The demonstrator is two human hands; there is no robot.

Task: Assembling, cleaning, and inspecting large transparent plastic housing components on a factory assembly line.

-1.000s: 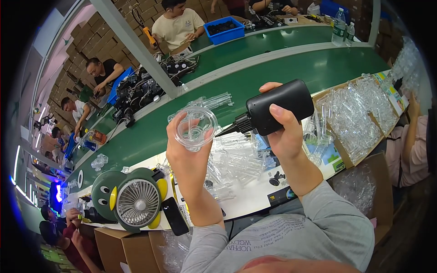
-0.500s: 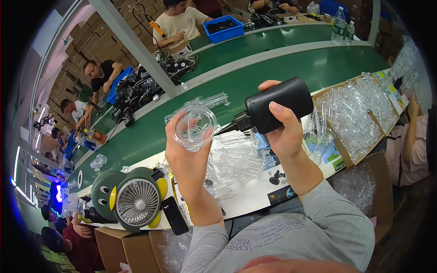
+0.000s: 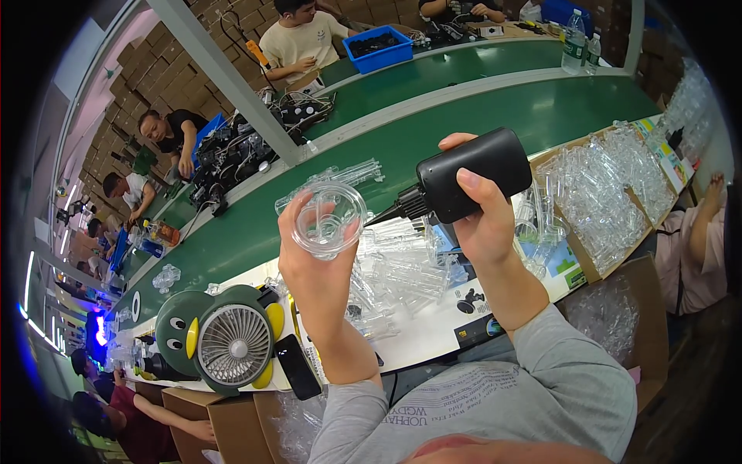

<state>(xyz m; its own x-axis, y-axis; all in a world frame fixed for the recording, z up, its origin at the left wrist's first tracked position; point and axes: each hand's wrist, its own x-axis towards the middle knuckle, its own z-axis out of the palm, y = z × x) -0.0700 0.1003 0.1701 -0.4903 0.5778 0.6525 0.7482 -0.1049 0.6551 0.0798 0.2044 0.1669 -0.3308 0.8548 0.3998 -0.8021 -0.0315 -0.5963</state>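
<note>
In my left hand I hold a clear round plastic part, its wide ringed face turned up and its fingers closed round the rim. My right hand grips a black squeeze bottle lying on its side. The bottle's thin pointed nozzle reaches to the right edge of the clear part; whether it touches cannot be made out. Below both hands, a heap of clear plastic tubes lies on the white work sheet. More clear parts stretch out behind my left hand.
A penguin-shaped fan and a black phone stand at left. Cardboard boxes of clear parts fill the right side. Behind runs the green conveyor, with water bottles and a blue bin beyond. Several co-workers sit around.
My hands, the clear part and the black bottle have barely shifted. At lower left, a co-worker in dark red has stretched an arm toward the cardboard box.
</note>
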